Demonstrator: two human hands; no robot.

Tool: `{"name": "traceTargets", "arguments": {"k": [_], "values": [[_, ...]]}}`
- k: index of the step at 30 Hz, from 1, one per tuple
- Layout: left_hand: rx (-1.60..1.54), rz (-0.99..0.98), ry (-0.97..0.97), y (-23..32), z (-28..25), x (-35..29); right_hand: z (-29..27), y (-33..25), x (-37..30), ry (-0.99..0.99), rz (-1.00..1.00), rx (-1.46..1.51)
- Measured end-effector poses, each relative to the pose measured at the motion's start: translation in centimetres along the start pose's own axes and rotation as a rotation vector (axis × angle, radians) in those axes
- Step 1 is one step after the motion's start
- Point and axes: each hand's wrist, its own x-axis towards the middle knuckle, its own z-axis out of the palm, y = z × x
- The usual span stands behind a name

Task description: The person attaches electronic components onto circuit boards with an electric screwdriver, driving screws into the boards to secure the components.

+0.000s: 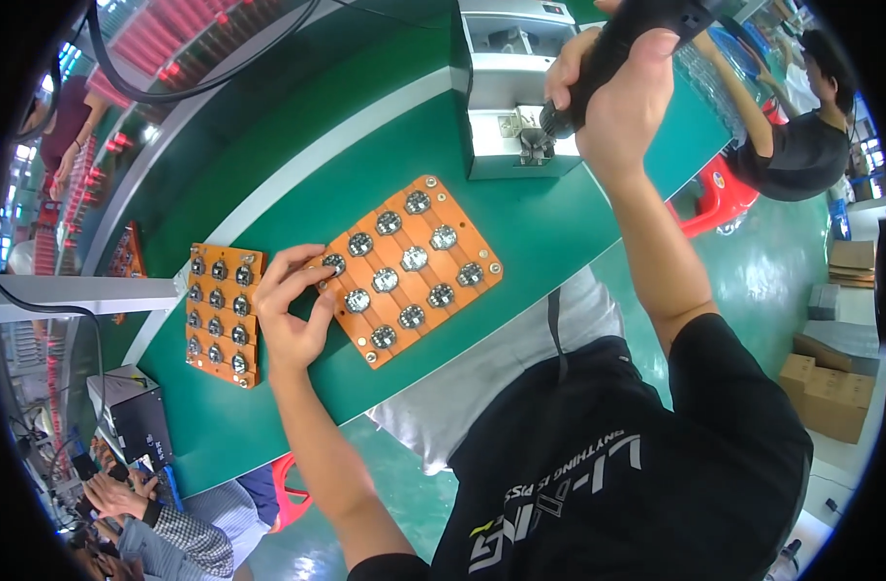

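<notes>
My right hand point(627, 116) is wrapped round a black handheld electric screwdriver point(612, 60). Its lower end is over the open front of a box-shaped screw feeder point(481, 87); the tip itself is hard to make out. At the left corner of an orange fixture board point(399, 300), my left hand point(293, 315) grips the edge with curled fingers and thumb. One fingertip reaches a round circuit board point(334, 264) seated there. Several more round, shiny circuit boards point(414, 259) sit in rows across the orange board.
A second orange board point(224, 315) with similar parts lies left of my left hand. A dark box point(138, 416) stands at the bench's left end. Co-workers sit at lower left and upper right, near red stools point(719, 198). A grey post point(84, 298) and cables edge the green bench point(307, 412).
</notes>
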Motion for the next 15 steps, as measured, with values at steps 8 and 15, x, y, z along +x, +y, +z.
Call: {"name": "traceTargets", "arguments": {"k": [8, 15], "values": [[0.019, 0.008, 0.011, 0.1, 0.2, 0.2, -2.0, 0.2, 0.0, -0.217, 0.149, -0.067], [-0.066, -0.031, 0.009, 0.3, 0.1, 0.4, 3.3, -1.5, -3.9, -0.353, 0.333, 0.055]]}}
